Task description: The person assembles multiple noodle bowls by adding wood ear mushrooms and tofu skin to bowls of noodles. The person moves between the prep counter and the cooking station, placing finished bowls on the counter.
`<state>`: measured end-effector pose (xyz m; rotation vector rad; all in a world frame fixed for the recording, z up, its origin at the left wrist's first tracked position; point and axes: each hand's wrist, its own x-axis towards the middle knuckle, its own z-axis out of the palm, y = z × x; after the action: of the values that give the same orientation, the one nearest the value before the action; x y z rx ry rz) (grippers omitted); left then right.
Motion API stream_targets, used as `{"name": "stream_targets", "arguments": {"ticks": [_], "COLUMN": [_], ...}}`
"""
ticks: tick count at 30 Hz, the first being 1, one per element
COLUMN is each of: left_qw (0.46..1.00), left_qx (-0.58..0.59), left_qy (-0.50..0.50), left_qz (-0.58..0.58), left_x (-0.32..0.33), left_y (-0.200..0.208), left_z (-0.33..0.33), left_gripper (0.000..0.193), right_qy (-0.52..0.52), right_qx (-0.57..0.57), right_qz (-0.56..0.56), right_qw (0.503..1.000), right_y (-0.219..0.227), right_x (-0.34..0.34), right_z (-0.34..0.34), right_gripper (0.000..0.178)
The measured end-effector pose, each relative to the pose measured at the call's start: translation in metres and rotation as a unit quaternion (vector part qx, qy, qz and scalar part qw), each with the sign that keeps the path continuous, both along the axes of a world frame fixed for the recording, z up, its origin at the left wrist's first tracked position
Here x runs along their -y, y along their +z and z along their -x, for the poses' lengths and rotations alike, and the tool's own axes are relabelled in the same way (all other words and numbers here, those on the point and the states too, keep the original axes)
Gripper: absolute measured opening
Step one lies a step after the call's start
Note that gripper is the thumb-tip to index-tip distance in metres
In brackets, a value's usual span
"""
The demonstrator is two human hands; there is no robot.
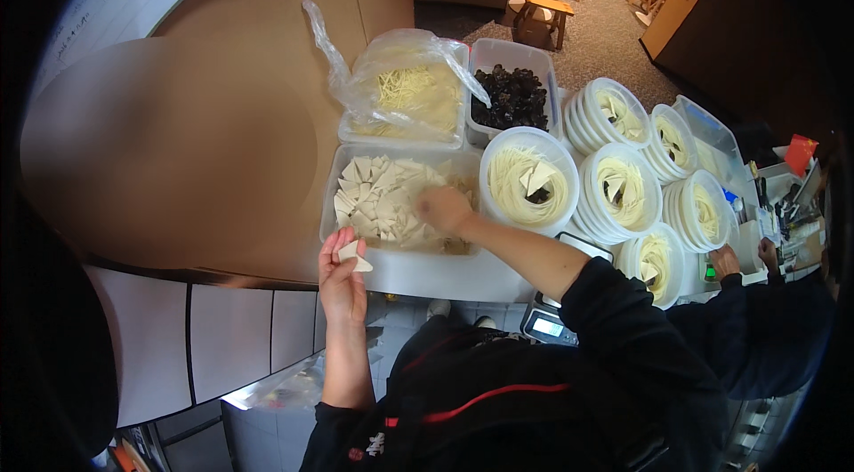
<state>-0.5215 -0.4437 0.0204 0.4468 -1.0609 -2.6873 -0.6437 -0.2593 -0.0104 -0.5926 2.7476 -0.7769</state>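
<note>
My left hand (341, 281) is raised in front of the counter edge and pinches a pale triangular slice (352, 253). My right hand (444, 208) reaches into a clear rectangular tub (331, 201) filled with several similar white triangular slices (382, 199); its fingers are down among the slices and blurred. To the right of that tub stands a white round bowl (529, 178) of pale noodle strands with triangle slices and a dark piece on top.
Behind the tubs sit a bag-lined tub of shredded pale strips (405, 94) and a tub of dark fungus (511, 96). Several stacked white bowls with noodles (623, 192) line the right. A digital scale (550, 323) lies below. Another person's hands (725, 260) work at right.
</note>
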Motion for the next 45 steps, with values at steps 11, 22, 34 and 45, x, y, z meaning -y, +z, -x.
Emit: {"name": "stream_targets", "arguments": {"ticks": [11,22,34,45], "left_qw": [0.969,0.619,0.569,0.744], "left_qx": [-0.158,-0.386,-0.091,-0.142], "left_qy": [-0.135,-0.186,-0.153,-0.184], "left_qz": [0.136,0.658,0.803,0.627], "left_x": [-0.09,-0.201,-0.177,-0.189], "left_y": [0.036,0.061,0.006,0.083], "left_z": [0.048,0.059,0.143,0.165], "left_gripper": [0.042,0.035,0.03,0.009], "right_qy": [-0.176,-0.232,-0.533,-0.57], "right_qx": [0.421,0.336,-0.321,-0.09], "right_qz": [0.599,0.796,-0.006,0.386], "right_qw": [0.658,0.446,0.783,0.719], "right_y": [0.032,0.076,0.115,0.059], "right_x": [-0.043,-0.187,-0.484,-0.374], "right_z": [-0.034,-0.093,0.029,-0.243], "right_gripper": [0.02,0.028,0.034,0.024]}}
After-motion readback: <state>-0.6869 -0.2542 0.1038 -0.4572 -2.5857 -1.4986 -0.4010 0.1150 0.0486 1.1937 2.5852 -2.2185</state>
